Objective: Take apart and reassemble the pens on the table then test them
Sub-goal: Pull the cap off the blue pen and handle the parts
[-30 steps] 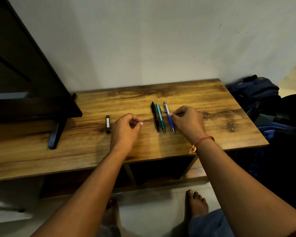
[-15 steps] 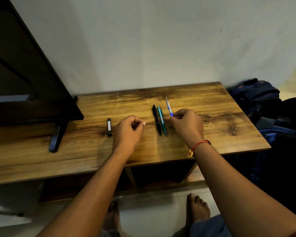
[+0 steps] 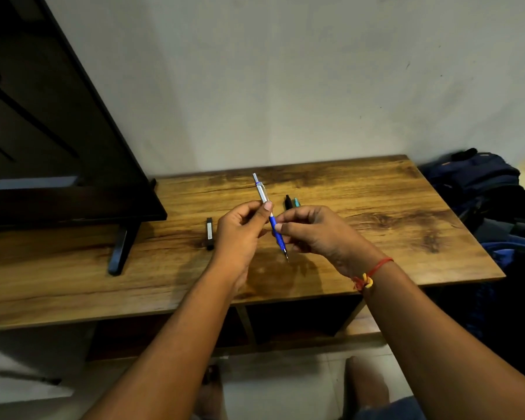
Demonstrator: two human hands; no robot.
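1. Half a second ago my right hand alone held the blue pen (image 3: 275, 231) low over the surface (image 3: 376, 213). Now it is lifted clear, and my left hand (image 3: 240, 234) has come across to it.
2. My left hand pinches the silver barrel, and my right hand (image 3: 315, 234) pinches the blue grip just below.
3. The pen hangs tilted above the surface, tip down toward me.
4. The black pen (image 3: 288, 202) and teal pen (image 3: 297, 202) lie side by side on the surface, mostly hidden behind my right hand.
5. A small black bar (image 3: 209, 233) lies just left of my left hand.
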